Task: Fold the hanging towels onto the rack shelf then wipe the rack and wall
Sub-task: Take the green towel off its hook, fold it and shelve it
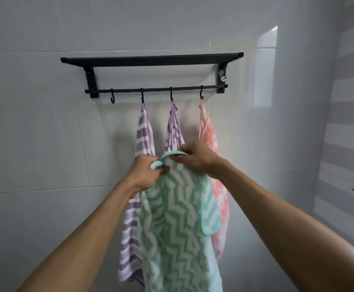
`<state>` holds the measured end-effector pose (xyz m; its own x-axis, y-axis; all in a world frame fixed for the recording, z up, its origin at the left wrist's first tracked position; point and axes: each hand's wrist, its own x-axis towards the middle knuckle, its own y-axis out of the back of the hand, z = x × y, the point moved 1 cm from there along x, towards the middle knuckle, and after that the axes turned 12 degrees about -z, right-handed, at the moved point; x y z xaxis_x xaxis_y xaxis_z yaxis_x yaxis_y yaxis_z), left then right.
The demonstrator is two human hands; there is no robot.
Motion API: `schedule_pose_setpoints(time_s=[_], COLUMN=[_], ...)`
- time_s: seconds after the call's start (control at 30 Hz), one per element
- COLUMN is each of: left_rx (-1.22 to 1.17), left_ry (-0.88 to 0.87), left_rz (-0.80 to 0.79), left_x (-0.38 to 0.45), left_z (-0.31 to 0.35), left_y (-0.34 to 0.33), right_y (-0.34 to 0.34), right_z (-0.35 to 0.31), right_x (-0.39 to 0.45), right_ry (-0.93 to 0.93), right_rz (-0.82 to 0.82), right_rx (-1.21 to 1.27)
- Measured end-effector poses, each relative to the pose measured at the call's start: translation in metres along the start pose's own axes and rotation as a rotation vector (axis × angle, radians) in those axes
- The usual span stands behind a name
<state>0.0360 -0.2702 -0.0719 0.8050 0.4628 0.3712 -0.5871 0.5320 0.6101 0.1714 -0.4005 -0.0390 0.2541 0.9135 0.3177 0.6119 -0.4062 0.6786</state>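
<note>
While both hands work below the rack, the scene reads from left to right:

Rack (150,60): black, fixed to the white tiled wall (34,123); a flat shelf on top, a thin rail under it carrying 4 hooks.
Bare hook (112,99): leftmost on the rack's rail, nothing hanging from it.
Striped purple towel (143,133): hangs from the rack's 2nd hook, partly behind the left forearm.
Left hand (148,171): below the rack, under the 2nd hook; fingers curled, pinching a bunched top corner of the green towel.
Green towel (171,218): off the rack, held up in front of the hanging towels, white zigzag pattern, draping down out of view.
Patterned purple towel (174,127): hangs from the rack's 3rd hook, lower part hidden behind the green towel.
Right hand (195,158): below the rack, between the 3rd and 4th hooks; thumb and fingers pinching the green towel's top hem.
Pink towel (211,135): hangs from the rack's 4th hook by a loop, partly behind the right wrist.
</note>
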Motion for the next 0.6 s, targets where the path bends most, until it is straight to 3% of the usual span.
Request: schedule_pose_setpoints(time_s=[0.13,0.27,0.4,0.5,0.6], left_rx=[0.039,-0.066,-0.040,0.003,0.030], left_ry=[0.022,0.143,0.209,0.260,0.302], left_rz=[0.195,0.298,0.317,0.303,0.334], left_x=[-0.002,-0.005,-0.005,-0.008,-0.011], left_z=[-0.011,-0.019,-0.030,-0.035,-0.033], left_y=[0.015,0.025,0.035,0.036,0.035], right_y=[0.014,0.020,0.029,0.033,0.031], right_z=[0.028,0.054,0.046,0.026,0.010], right_x=[-0.016,-0.035,-0.040,-0.038,-0.032], right_ry=[-0.192,-0.335,-0.265,-0.125,-0.029], right_rz=[-0.062,-0.016,0.044,-0.033,-0.159], right_rx=[-0.157,0.010,0.423,0.771,0.902])
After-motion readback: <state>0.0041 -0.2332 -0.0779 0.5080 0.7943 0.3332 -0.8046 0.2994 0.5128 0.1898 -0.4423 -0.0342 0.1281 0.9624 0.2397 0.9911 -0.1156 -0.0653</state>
